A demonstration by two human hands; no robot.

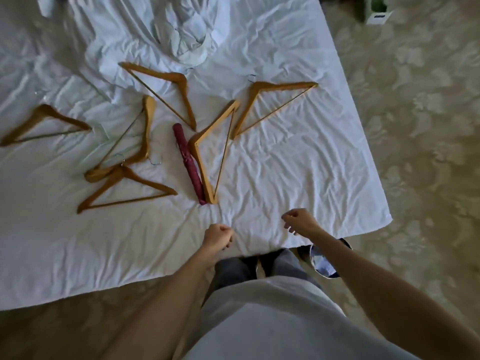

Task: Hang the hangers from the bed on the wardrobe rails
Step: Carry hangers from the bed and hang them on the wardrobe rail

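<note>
Bed [298,178], white crumpled sheet, viewed from above at its foot. Six wooden hangers laid flat on sheet, none in hand: far-left hanger [55,116] near left edge; upper-middle hanger [181,84] below bunched bedding [187,40]; right hanger [259,88] nearest right side of bed, wire hook at its upper left; centre hanger [200,149] with one arm just beside folded maroon umbrella [188,162], touching or nearly so; left-centre hanger [148,131] standing on end in view, lower end overlapping apex of near-left hanger [117,178]. Left hand [217,236] above near edge of sheet, fingers curled into loose fist, holding nothing. Right hand [298,220] above sheet toward right, well short of hangers, fingers bent downward and loosely gathered, holding nothing visible. Both forearms bare. Grey top and dark trousers at bottom centre. Round container [324,263] with bluish contents on patterned carpet [420,126] just beside right forearm, partly hidden by it. Small white box [378,15] on carpet at top right, blurred.
</note>
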